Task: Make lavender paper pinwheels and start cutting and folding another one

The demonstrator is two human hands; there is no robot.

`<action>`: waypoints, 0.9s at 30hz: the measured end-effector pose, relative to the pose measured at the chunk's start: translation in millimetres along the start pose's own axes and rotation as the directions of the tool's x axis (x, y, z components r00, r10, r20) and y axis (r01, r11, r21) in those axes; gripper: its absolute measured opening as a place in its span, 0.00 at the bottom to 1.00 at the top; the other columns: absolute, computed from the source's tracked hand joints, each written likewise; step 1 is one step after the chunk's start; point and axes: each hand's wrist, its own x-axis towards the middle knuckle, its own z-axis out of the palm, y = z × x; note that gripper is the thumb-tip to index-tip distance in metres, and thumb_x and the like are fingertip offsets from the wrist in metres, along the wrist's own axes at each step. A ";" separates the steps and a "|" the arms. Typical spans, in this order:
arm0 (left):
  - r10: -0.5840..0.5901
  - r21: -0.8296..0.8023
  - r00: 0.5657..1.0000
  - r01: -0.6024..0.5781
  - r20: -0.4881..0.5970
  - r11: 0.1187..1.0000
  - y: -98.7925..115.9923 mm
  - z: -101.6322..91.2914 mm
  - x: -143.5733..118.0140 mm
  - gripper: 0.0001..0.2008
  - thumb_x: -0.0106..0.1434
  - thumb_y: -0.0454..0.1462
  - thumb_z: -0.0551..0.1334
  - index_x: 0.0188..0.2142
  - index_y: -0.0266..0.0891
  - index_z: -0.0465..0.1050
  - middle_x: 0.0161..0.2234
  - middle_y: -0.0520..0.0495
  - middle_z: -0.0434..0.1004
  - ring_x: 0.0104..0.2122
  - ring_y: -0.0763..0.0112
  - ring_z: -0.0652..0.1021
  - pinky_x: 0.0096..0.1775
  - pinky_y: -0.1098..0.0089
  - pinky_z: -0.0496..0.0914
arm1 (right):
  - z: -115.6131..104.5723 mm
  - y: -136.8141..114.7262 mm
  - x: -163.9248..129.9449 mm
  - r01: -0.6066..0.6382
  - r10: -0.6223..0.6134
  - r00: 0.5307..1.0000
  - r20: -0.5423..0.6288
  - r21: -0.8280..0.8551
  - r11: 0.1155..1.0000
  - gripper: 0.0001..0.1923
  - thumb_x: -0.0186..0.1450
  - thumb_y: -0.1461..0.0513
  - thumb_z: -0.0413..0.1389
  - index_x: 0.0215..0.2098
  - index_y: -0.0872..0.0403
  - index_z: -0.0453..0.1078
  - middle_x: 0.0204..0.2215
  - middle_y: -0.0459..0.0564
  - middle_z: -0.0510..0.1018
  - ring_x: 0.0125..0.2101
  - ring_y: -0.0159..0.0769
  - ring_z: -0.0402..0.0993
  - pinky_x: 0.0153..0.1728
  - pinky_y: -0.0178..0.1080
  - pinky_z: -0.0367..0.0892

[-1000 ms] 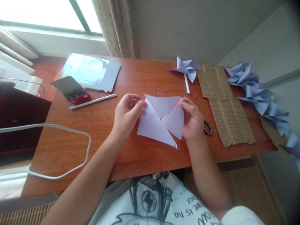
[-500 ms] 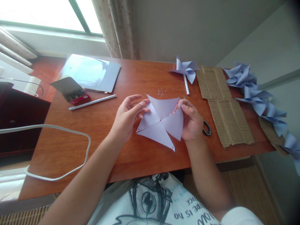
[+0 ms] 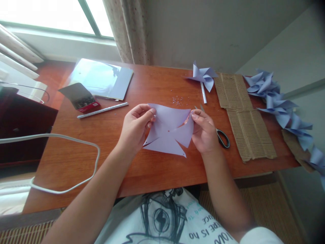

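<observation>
Between my hands, above the table, is a pale lilac paper sheet (image 3: 169, 135) with slits running in from its corners and small holes at its centre and some corner tips. My left hand (image 3: 138, 127) pinches its upper left corner between thumb and fingers. On the opposite side, my right hand (image 3: 204, 130) is closed on the upper right part, where the paper bends beside a slit. A pair of scissors (image 3: 223, 139) lies under and beside my right hand, its blades partly covered. Beyond the sheet are several tiny metallic bits (image 3: 179, 100).
A finished paper pinwheel (image 3: 203, 75) on a white stick lies at the back. Corrugated cardboard (image 3: 245, 118) and several pinwheels (image 3: 274, 98) line the right side. On the left are a red box (image 3: 87, 105), a rolled paper stick (image 3: 103, 110), a shiny folder (image 3: 101, 78) and a white cable (image 3: 98, 152).
My left hand has gone from loosely spread fingers at the sheet's edge to pinching its upper left corner. The sheet has flattened and turned slightly, and more of the scissors shows.
</observation>
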 end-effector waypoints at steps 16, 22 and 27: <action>0.450 0.463 0.893 -0.397 -0.003 0.792 1.9 -12.6 3.3 0.05 0.60 0.38 0.69 0.36 0.41 0.78 0.31 0.51 0.78 0.27 0.74 0.73 0.29 0.74 0.66 | -7.9 8.7 5.1 0.204 -0.222 0.975 -0.010 -0.355 0.912 0.04 0.62 0.61 0.62 0.36 0.51 0.76 0.30 0.44 0.78 0.31 0.33 0.74 0.35 0.36 0.68; 0.405 0.475 0.913 -0.376 0.045 0.795 0.7 -10.8 2.9 0.04 0.59 0.37 0.68 0.34 0.41 0.79 0.30 0.50 0.80 0.28 0.72 0.75 0.30 0.73 0.66 | -11.0 7.4 8.8 0.271 -0.307 0.951 -0.044 -0.361 0.893 0.03 0.62 0.61 0.62 0.36 0.50 0.76 0.28 0.43 0.77 0.29 0.32 0.73 0.33 0.37 0.68; 0.385 0.484 0.917 -0.383 0.099 0.787 -3.3 -8.6 1.6 0.03 0.59 0.37 0.67 0.34 0.40 0.78 0.29 0.51 0.78 0.27 0.72 0.73 0.30 0.72 0.66 | 0.4 -10.1 9.1 0.326 -0.327 0.943 0.067 -0.392 0.860 0.03 0.64 0.62 0.61 0.36 0.49 0.77 0.28 0.43 0.78 0.31 0.33 0.74 0.35 0.38 0.69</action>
